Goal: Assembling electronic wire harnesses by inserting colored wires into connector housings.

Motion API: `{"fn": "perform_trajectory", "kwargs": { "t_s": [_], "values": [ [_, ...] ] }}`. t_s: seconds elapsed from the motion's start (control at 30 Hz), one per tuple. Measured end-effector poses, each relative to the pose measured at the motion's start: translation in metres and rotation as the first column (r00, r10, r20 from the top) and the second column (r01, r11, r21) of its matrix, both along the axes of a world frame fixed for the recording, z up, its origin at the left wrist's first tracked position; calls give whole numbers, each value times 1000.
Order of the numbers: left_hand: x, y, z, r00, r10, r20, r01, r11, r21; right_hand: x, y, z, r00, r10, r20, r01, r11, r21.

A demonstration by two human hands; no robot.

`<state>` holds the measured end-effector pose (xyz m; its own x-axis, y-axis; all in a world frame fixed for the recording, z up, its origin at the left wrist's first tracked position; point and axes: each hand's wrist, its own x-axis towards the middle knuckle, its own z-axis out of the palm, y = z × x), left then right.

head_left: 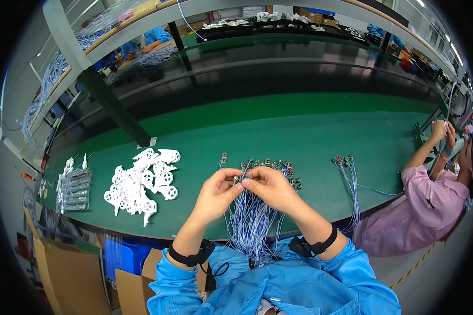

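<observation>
In the head view, the person's two hands meet over the middle of the green worktop (310, 136). The left hand (216, 192) has its thumb and fingers closed on a small metal piece (236, 179), which shows between the fingertips. The right hand (272, 190) has bent fingers, with the thumb close to the same piece; I cannot tell if it also pinches something, because the fingers hide the place.

Below and behind the hands lies a big bundle of blue and white wires (252, 226). Its small metal ends are on the far side, and the wires run to the near edge, towards the person's blue garment (294, 286). One separate metal end (224, 157) lies just to the left of the other ends, on the far side of the left hand.

Well to the right is a smaller wire bundle (353, 191), also with its metal ends at the far side. To the left is a pile of white plastic parts (136, 186), and farther left some parts in clear wrapping (74, 190). At the right side sits a co-worker in pink sleeves (428, 199), with hands raised near the worktop's edge.
</observation>
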<state>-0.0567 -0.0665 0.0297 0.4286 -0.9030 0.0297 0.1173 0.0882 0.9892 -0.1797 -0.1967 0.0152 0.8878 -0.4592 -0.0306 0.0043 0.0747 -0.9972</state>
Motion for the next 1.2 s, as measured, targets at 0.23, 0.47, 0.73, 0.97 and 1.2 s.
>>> {"fn": "perform_trajectory", "kwargs": {
  "t_s": [0.23, 0.47, 0.73, 0.97, 1.2],
  "values": [
    [2, 3, -4, 996, 59, -69, -54, 996, 66, -2, 0, 2, 999, -29, 27, 27, 996, 83],
    [0, 1, 1, 943, 49, -329, -25, 997, 76, -10, -17, -6, 995, 102, -12, -95, 956, 276],
    [6, 4, -11, 972, 15, -234, 3, 997, 76, -10, 0, 15, 978, -171, -118, 92, 866, -491],
    [-1, 1, -7, 987, 63, -148, -48, 993, 104, -1, 7, -1, 995, -99, -3, 99, 993, -65],
    [3, 0, -19, 970, 61, -235, -44, 996, 80, 1, 3, -5, 1000, -23, -16, 24, 997, 72]
  ]
}}
